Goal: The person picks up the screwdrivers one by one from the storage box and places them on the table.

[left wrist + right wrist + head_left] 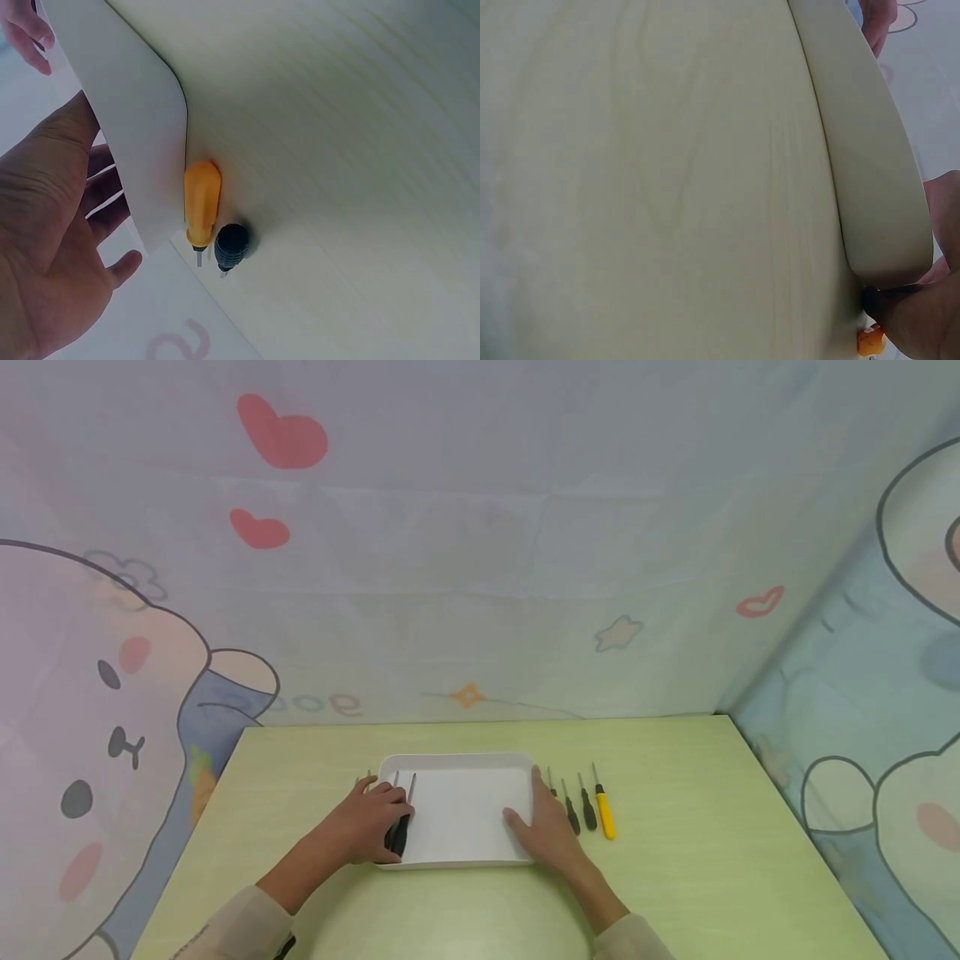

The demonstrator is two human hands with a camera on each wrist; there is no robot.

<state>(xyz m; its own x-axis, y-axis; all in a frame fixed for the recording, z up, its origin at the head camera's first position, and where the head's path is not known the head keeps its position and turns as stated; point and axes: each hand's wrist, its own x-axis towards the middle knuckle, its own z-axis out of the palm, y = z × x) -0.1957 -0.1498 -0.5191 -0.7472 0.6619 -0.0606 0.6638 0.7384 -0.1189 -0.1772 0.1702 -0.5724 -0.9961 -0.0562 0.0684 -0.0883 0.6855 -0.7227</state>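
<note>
A white tray [467, 818] lies on the table. Inside its left end are screwdrivers with black handles [402, 837], their shafts pointing away. My left hand [372, 821] reaches over the tray's left wall and holds a black handle between fingers and thumb; the hand partly hides the handles. At the tray's right end, my right hand [551, 827] grips the rim, thumb inside and fingers along the outside. Just right of that hand lie a yellow screwdriver [604, 814] and several black-handled screwdrivers [587, 808], one partly hidden behind the fingers.
Outside the tray's left wall, the left wrist view shows a yellow-handled screwdriver [202, 199] and a black-handled screwdriver [232, 244] on the table. The pale green table [675, 893] meets a printed cloth backdrop [480, 568] at its back and sides.
</note>
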